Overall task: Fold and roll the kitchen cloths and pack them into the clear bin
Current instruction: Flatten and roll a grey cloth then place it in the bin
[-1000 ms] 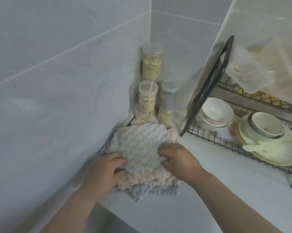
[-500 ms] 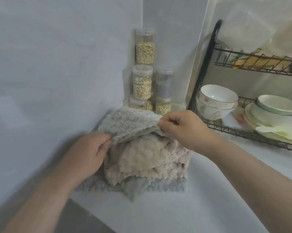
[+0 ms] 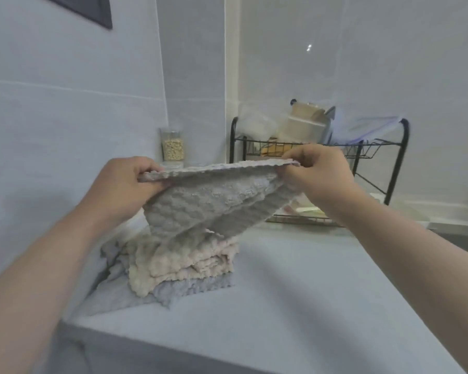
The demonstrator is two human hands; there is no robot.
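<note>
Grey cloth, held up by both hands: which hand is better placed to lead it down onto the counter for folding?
Right, probably. The right hand pinches its corner of the grey cloth over the open counter; the left hand holds its corner by the wall, nearer the pile.

Of the person only two bare arms show: the left forearm [image 3: 46,260] fills the lower left of the frame and the right forearm [image 3: 405,247] the lower right, each uncovered along its whole visible length, wide at the frame edge and narrowing to the wrist. The left grip [image 3: 125,184], left of centre, is a bare hand seen mostly from its back, and the right grip [image 3: 321,171], right of centre, is likewise bare, its knuckles and the back of the hand in view. The picture is too soft to tell fingernails or fine marks on the skin.
</note>
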